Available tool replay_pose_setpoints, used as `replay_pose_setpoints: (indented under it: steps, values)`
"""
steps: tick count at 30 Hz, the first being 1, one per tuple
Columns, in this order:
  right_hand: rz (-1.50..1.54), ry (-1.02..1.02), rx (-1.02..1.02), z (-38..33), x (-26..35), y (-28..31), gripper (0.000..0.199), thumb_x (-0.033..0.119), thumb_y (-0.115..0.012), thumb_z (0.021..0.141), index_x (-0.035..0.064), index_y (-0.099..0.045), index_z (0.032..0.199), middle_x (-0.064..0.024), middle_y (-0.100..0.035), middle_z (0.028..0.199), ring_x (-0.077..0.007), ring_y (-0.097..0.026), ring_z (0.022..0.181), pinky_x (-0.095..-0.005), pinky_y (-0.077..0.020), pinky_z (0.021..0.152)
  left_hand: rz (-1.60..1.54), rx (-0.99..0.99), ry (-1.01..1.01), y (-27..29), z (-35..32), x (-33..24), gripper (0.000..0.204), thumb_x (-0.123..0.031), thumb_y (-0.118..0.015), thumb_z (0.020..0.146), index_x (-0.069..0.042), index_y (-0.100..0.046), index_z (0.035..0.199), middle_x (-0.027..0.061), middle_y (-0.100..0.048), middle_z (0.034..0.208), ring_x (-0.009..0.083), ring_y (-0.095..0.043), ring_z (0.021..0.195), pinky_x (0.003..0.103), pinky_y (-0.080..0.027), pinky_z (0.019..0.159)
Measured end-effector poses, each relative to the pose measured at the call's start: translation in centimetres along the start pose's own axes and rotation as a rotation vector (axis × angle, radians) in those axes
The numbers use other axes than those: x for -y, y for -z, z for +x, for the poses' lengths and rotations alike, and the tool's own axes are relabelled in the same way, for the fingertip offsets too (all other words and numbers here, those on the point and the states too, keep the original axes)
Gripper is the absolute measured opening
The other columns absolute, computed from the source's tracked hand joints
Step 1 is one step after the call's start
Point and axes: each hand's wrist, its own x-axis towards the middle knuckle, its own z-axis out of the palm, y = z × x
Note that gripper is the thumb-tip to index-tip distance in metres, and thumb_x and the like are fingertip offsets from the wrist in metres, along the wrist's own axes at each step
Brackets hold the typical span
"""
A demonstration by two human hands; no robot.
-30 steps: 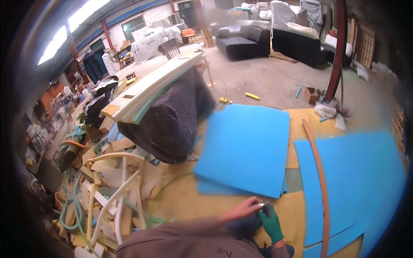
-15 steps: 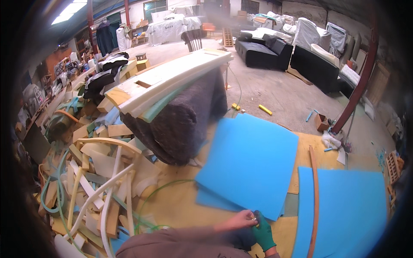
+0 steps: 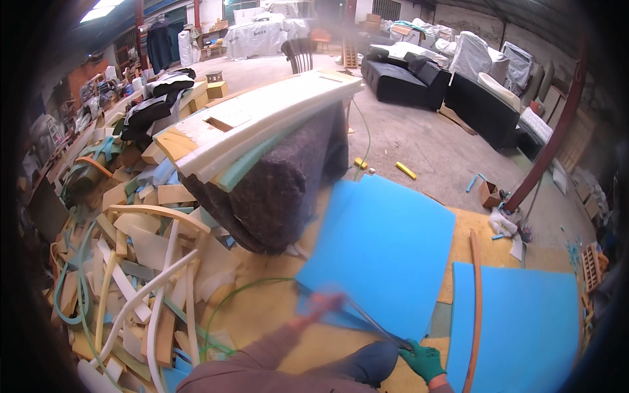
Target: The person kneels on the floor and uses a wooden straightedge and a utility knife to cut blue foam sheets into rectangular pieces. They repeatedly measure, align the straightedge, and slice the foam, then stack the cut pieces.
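My right hand (image 3: pixel 422 360), in a green glove, is closed at the lower end of a thin grey strip (image 3: pixel 375 322) that looks like a tape measure's blade; the case is not plainly visible. The strip stretches slantwise up to my bare left hand (image 3: pixel 323 305), which is smeared by motion, its fingers apparently at the strip's far end. Under the strip lies a large blue foam sheet (image 3: pixel 386 245), overlapping another blue sheet. Further right, a second blue foam sheet (image 3: pixel 531 314) has a narrow wooden strip (image 3: pixel 474 308) lying along its left side.
A big piece of furniture in dark fabric (image 3: pixel 268 196), topped by a pale foam-edged frame (image 3: pixel 262 114), stands ahead. Foam offcuts (image 3: pixel 147 255) pile up at left. A green hose (image 3: pixel 239 291) curves over the floor. Black sofas (image 3: pixel 409 82) and a red post (image 3: pixel 557 131) stand beyond.
My hands, close together before, have come apart: the left moved left and up, the right slightly right and down. The grey strip now spans between them.
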Motion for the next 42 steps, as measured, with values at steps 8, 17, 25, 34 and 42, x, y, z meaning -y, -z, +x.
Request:
replay_pose_setpoints:
  steps: [8, 17, 25, 34, 42]
  values:
    - [0.266, 0.010, -0.007, -1.5, -6.8, 5.8, 0.027, 0.030, -0.069, 0.103, 0.0072, -0.082, 0.110, -0.0130, -0.082, 0.091, -0.0239, -0.079, 0.081, -0.0398, -0.0600, 0.074, -0.307, -0.152, -0.333, 14.6, -0.9, -8.8, 0.036, -0.043, -0.054, 0.110, -0.010, -0.069, 0.112, 0.0042, -0.071, 0.106, 0.0181, -0.070, 0.098, 0.036, -0.058, 0.086]
    - [0.357, 0.058, -0.488, 7.8, 0.8, 22.1, 0.023, 0.016, -0.069, 0.102, -0.0047, -0.079, 0.102, -0.0106, -0.077, 0.080, -0.0113, -0.070, 0.074, -0.0317, -0.0536, 0.068, 0.865, -0.545, 0.686, 26.2, -5.9, 20.1, 0.078, -0.061, -0.080, 0.084, -0.002, -0.064, 0.133, 0.0174, -0.066, 0.136, 0.0318, -0.063, 0.123, 0.044, -0.053, 0.105]
    - [-0.219, 0.527, -0.709, 21.4, 19.1, 30.8, 0.017, 0.022, -0.074, 0.098, 0.0057, -0.079, 0.098, -0.0142, -0.075, 0.081, -0.0308, -0.074, 0.075, -0.0394, -0.0533, 0.067, 0.921, -0.643, 0.883, 25.1, -11.8, 27.2, 0.117, -0.061, -0.101, 0.056, -0.002, -0.057, 0.147, 0.0257, -0.050, 0.156, 0.0413, -0.048, 0.147, 0.050, -0.042, 0.122]
    - [-0.179, 0.315, -0.728, 27.5, 30.2, 31.4, 0.023, 0.030, -0.068, 0.100, 0.0117, -0.081, 0.097, -0.0119, -0.071, 0.071, -0.0309, -0.072, 0.069, -0.0436, -0.0525, 0.067, 0.958, -0.792, 0.882, 25.9, -10.3, 29.2, 0.105, -0.046, -0.109, 0.049, -0.009, -0.062, 0.135, 0.0220, -0.052, 0.148, 0.0449, -0.051, 0.140, 0.053, -0.049, 0.115]
    - [-0.382, 0.349, -0.862, 26.8, 30.3, 31.2, 0.016, 0.028, -0.070, 0.099, 0.0139, -0.077, 0.094, -0.0144, -0.072, 0.078, -0.0376, -0.071, 0.073, -0.0503, -0.0520, 0.066, 0.972, -0.591, 0.935, 27.6, -10.4, 30.6, 0.128, -0.078, -0.092, 0.058, -0.014, -0.047, 0.160, 0.0199, -0.041, 0.169, 0.0376, -0.033, 0.161, 0.049, -0.035, 0.128]
